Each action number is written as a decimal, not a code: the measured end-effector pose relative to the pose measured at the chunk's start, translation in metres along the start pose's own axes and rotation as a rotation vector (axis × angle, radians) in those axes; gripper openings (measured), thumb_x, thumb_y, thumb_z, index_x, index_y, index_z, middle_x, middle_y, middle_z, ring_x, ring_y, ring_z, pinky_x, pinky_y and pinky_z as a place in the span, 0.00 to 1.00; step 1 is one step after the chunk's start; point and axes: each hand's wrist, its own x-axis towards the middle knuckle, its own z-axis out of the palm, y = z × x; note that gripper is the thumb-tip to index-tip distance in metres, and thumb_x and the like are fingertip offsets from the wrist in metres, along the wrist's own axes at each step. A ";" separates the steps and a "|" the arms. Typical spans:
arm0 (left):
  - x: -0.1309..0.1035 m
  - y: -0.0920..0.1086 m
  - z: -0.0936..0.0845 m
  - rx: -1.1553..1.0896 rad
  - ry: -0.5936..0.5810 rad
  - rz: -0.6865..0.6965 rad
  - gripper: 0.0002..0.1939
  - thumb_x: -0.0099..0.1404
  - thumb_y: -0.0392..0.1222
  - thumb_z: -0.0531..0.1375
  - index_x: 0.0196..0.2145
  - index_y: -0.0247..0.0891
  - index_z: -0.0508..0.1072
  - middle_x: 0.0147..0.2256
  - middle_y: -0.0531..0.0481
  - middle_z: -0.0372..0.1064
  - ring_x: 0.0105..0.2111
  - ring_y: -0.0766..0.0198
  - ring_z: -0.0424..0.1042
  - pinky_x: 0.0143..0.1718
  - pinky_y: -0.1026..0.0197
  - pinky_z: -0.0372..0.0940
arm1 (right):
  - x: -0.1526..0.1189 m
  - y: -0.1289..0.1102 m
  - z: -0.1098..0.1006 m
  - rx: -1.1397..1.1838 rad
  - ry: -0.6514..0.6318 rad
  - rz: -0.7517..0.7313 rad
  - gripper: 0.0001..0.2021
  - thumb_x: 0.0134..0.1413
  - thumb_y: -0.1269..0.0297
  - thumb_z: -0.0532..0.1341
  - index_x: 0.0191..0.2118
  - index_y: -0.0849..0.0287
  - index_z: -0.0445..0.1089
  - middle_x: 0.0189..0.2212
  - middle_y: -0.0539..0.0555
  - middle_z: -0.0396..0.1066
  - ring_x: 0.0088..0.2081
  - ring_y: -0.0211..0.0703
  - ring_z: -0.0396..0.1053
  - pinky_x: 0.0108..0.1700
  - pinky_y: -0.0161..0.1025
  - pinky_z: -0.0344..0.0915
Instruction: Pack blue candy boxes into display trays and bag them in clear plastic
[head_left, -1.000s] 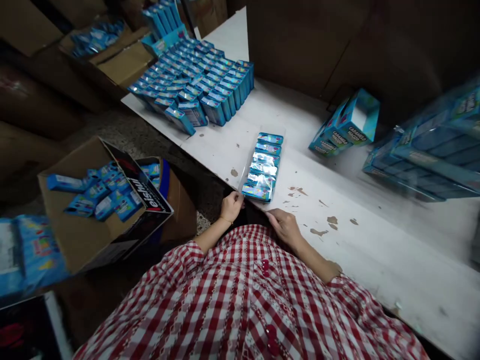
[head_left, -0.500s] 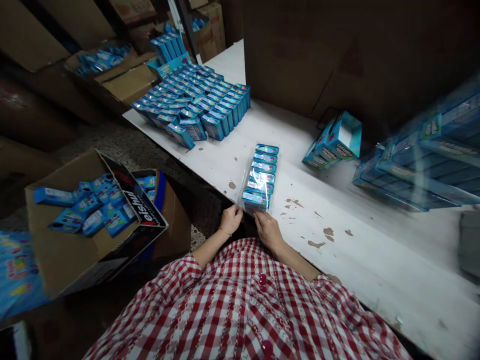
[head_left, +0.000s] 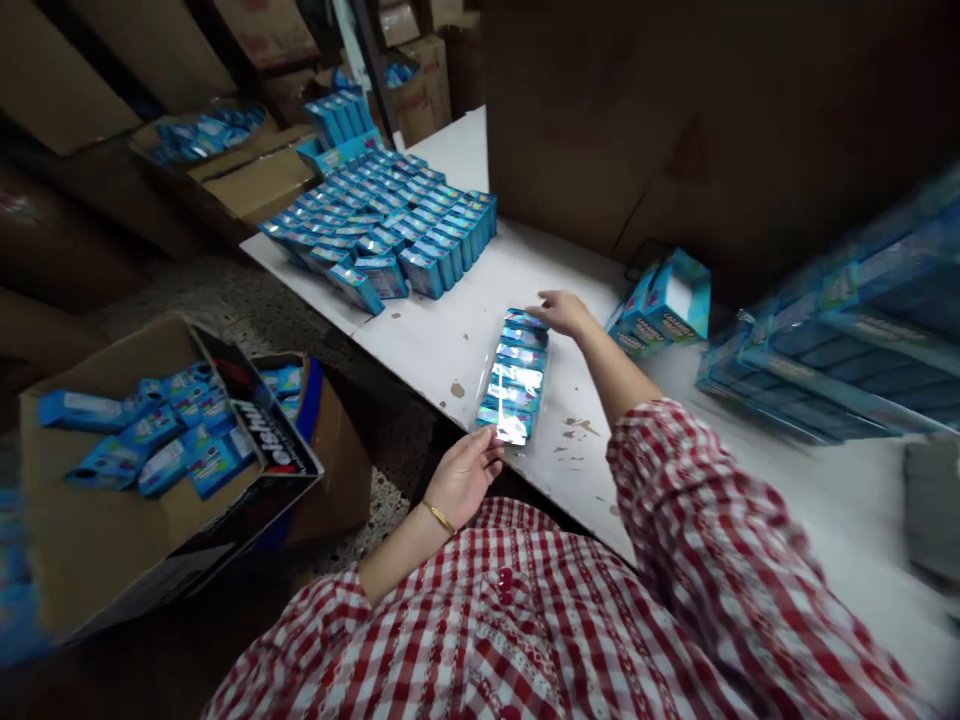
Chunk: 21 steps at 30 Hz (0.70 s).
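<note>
A clear plastic-wrapped pack of small blue boxes (head_left: 517, 370) lies lengthwise in front of me, close to the near edge of the white table. My left hand (head_left: 463, 478) is at the pack's near end, fingertips closed on the plastic there. At the far end, my right hand (head_left: 564, 312) reaches over from the right, its fingers bent around the last box. Glare on the plastic hides part of the boxes' tops.
Rows of standing blue boxes (head_left: 397, 220) fill the table's far left. An open display box (head_left: 686, 295) stands at the back right, beside blurred stacked wrapped boxes (head_left: 862, 350). Left of the table, a carton (head_left: 82, 520) holds loose blue boxes. A brown cardboard wall (head_left: 645, 120) rises behind.
My right hand has moved from the pack's near end to its far end. The left hand stays at the near end, now turned more palm-up. The camera view has shifted slightly.
</note>
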 end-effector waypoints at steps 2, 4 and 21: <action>0.000 0.004 0.004 0.020 0.089 0.047 0.14 0.40 0.38 0.70 0.26 0.35 0.73 0.26 0.53 0.70 0.26 0.73 0.67 0.27 0.70 0.61 | 0.016 -0.006 -0.002 -0.011 -0.088 0.058 0.15 0.48 0.59 0.62 0.42 0.59 0.73 0.41 0.55 0.73 0.45 0.47 0.68 0.46 0.40 0.61; 0.000 0.010 0.004 0.101 0.149 0.116 0.14 0.38 0.38 0.70 0.24 0.34 0.72 0.26 0.52 0.71 0.26 0.73 0.66 0.25 0.71 0.59 | 0.016 -0.009 -0.006 0.035 -0.074 0.073 0.10 0.46 0.62 0.63 0.36 0.57 0.75 0.37 0.53 0.74 0.43 0.44 0.68 0.45 0.39 0.61; 0.041 -0.028 0.147 0.755 -0.347 0.260 0.15 0.35 0.36 0.67 0.25 0.35 0.70 0.24 0.54 0.68 0.23 0.72 0.64 0.22 0.68 0.53 | -0.261 0.206 -0.071 0.914 0.825 0.460 0.14 0.29 0.55 0.65 0.17 0.61 0.67 0.15 0.47 0.63 0.21 0.33 0.60 0.28 0.35 0.59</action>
